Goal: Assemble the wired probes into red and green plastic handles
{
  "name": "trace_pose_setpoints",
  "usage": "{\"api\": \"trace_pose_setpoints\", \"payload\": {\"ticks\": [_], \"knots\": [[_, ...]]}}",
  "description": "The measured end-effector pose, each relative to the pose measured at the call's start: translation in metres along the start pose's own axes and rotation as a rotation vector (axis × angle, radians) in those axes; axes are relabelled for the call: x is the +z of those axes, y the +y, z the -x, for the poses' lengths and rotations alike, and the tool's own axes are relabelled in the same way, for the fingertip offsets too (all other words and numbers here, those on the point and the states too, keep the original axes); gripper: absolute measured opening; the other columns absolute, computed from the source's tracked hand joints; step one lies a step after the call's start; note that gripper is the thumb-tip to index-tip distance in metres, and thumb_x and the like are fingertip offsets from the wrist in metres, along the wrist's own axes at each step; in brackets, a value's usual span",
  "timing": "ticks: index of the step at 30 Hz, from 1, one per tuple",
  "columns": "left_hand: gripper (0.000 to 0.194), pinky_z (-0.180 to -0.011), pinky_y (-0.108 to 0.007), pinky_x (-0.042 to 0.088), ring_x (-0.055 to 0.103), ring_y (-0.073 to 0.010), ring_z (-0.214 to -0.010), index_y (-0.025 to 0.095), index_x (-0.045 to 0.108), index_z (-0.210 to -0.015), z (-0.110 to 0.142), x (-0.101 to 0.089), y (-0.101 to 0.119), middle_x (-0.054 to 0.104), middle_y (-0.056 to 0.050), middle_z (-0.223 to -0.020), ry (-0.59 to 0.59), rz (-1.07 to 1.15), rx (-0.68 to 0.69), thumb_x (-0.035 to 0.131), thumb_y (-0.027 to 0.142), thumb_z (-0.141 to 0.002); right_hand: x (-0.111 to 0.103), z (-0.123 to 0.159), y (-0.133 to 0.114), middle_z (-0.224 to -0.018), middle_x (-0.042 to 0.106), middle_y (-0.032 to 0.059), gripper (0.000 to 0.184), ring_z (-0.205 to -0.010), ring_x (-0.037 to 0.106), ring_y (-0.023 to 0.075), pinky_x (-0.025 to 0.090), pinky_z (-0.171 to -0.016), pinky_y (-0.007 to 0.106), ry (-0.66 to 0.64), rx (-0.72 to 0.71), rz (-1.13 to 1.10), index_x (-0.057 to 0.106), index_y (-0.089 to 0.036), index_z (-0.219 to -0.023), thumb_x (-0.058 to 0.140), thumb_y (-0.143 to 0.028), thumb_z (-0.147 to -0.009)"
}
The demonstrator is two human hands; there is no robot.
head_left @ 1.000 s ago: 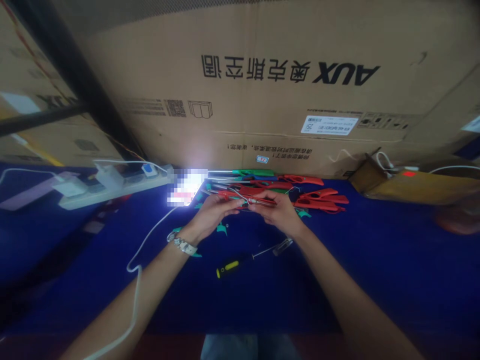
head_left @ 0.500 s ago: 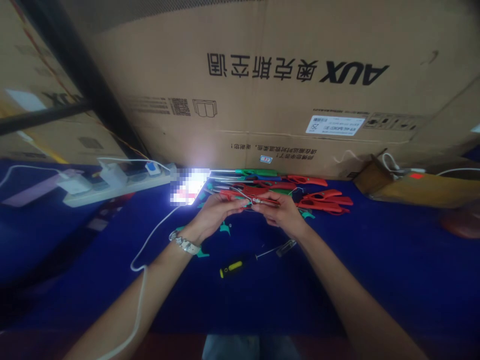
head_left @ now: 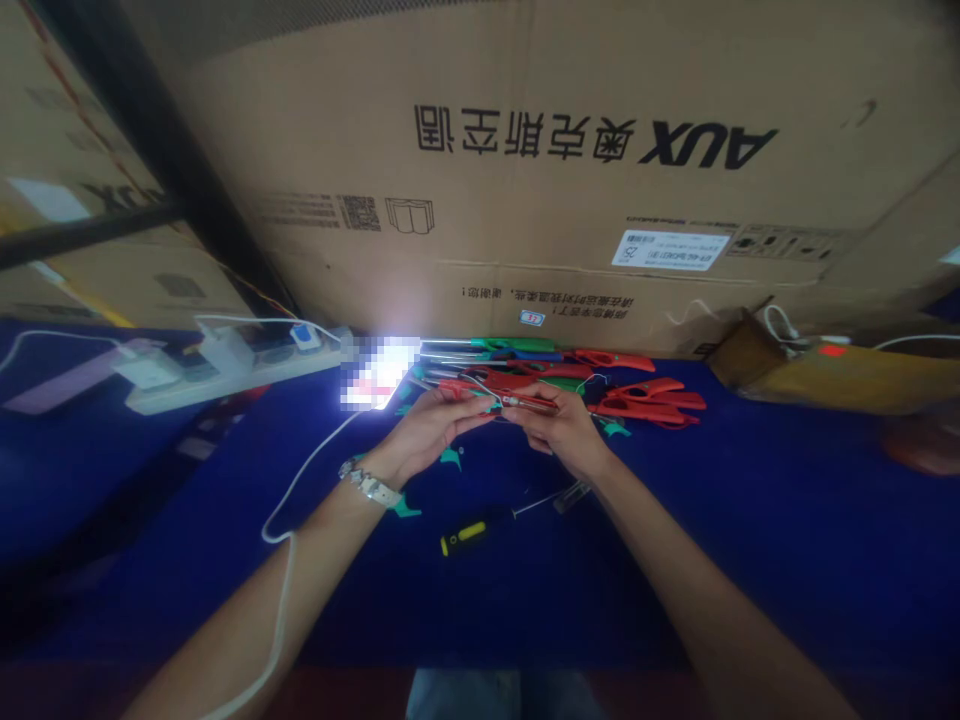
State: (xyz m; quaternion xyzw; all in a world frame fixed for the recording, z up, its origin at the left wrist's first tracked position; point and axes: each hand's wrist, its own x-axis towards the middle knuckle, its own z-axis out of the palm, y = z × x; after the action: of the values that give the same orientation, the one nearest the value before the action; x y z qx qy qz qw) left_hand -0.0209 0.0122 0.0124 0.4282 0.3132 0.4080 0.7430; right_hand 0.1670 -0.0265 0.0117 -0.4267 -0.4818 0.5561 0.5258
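My left hand (head_left: 439, 425), with a metal watch on its wrist, pinches a small teal plastic piece (head_left: 493, 403), mostly covered by the fingers. Close to it on the right, my right hand (head_left: 564, 425) is closed on a red lighter body (head_left: 534, 403) with a pale part at its left end. A thin wire (head_left: 484, 384) curves down to where the fingertips meet. Behind both hands lie several long-necked lighters, among them a red lighter (head_left: 611, 359) and a green lighter (head_left: 521, 345). Loose teal triggers (head_left: 450, 457) are scattered around the left hand.
A black and yellow screwdriver (head_left: 474, 530) lies in front of the hands on the blue tabletop (head_left: 525, 610). A glowing phone (head_left: 386, 372) with a white cable stands left of the lighters. Farther left is a power strip (head_left: 247, 372). A large cardboard box (head_left: 525, 220) rises behind.
Both hands have shifted only very slightly, with the fingertips adjusting around the small parts. The surrounding things have stayed in place.
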Motion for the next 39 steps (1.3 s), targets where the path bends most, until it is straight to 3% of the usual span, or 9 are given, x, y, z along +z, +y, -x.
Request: {"api": "trace_pose_setpoints", "payload": {"ticks": [9,16,31,39], "knots": [[0.015,-0.098,-0.035,0.056,0.073,-0.0162,-0.088,0.014,0.077,-0.077,0.000,0.004,-0.005,0.079,-0.003,-0.087,0.043,0.119,0.011,0.088,0.018,-0.067,-0.001,0.000,-0.001,-0.052,0.049,-0.0093,0.041,-0.039,0.032,0.0030,0.027,-0.034,0.018,-0.005,-0.025,-0.026,0.066,-0.018,-0.084,0.092,-0.040,-0.061],[0.017,-0.092,-0.031,0.059,0.073,-0.0151,-0.086,0.015,0.078,-0.078,0.000,0.004,-0.005,0.079,-0.003,-0.085,0.038,0.044,0.088,0.089,0.021,-0.067,-0.001,0.000,-0.001,-0.052,0.047,-0.0102,0.040,-0.039,0.030,0.0025,0.026,-0.034,0.018,0.004,-0.029,-0.026,0.066,-0.018,-0.084,0.091,-0.041,-0.062],[0.011,-0.095,-0.033,0.058,0.073,-0.0165,-0.089,0.013,0.077,-0.081,0.002,0.007,-0.003,0.079,-0.005,-0.091,0.060,0.138,-0.008,0.083,0.013,-0.072,0.003,0.001,-0.002,-0.053,0.054,-0.0085,0.044,-0.036,0.034,0.0027,0.030,-0.033,0.019,0.031,-0.058,0.025,0.067,-0.017,-0.084,0.092,-0.044,-0.059],[0.015,-0.097,-0.032,0.055,0.071,-0.0152,-0.092,0.016,0.077,-0.080,0.001,0.010,-0.009,0.078,-0.002,-0.090,0.049,0.092,0.067,0.086,0.023,-0.071,0.004,0.000,0.003,-0.055,0.053,-0.0088,0.043,-0.038,0.039,0.0039,0.035,-0.033,0.019,0.042,-0.081,0.002,0.064,-0.018,-0.084,0.090,-0.044,-0.062]]}}
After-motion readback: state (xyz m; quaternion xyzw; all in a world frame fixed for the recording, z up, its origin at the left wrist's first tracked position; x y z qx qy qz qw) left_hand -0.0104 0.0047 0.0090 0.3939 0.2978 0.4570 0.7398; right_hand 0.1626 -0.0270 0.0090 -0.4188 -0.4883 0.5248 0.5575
